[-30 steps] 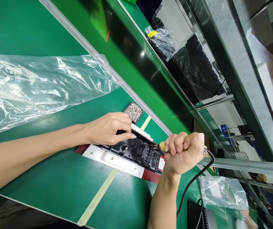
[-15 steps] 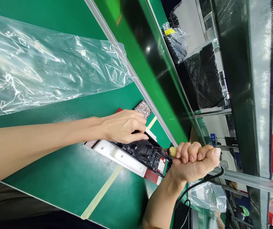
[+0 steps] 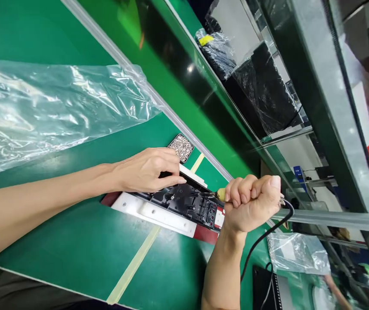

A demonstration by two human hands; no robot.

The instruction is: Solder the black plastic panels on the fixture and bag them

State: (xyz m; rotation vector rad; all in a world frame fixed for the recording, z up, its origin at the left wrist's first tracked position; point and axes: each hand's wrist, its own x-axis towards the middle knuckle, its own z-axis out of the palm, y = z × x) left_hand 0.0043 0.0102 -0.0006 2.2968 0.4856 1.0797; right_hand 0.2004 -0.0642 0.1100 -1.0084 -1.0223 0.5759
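A long black plastic housing (image 3: 184, 202) lies in a white fixture (image 3: 158, 218), its inner side with ribs and holes facing up. My left hand (image 3: 152, 170) rests over its far left part, fingers curled at the edge and thumb lying across it; the fingertips are partly hidden. My right hand (image 3: 250, 196) is wrapped round a corded electric screwdriver (image 3: 220, 194) with a yellow nose. Its thin shaft points left, low over the housing; whether the tip touches is too small to tell. Beyond my left hand stands a small tray (image 3: 181, 147) full of tiny metal parts, apparently screws.
A large clear plastic bag (image 3: 58, 103) covers the upper left of the green bench (image 3: 74, 245). A metal rail (image 3: 171, 114) runs diagonally behind the fixture. The black cable (image 3: 252, 247) hangs from my right hand. At right lie a wrapped black part (image 3: 265, 90) and another bag (image 3: 300, 254).
The view has shifted, so bench, fixture and hands all appear farther left. Both hands keep about the same place over the housing, and the screwdriver stays in my right hand.
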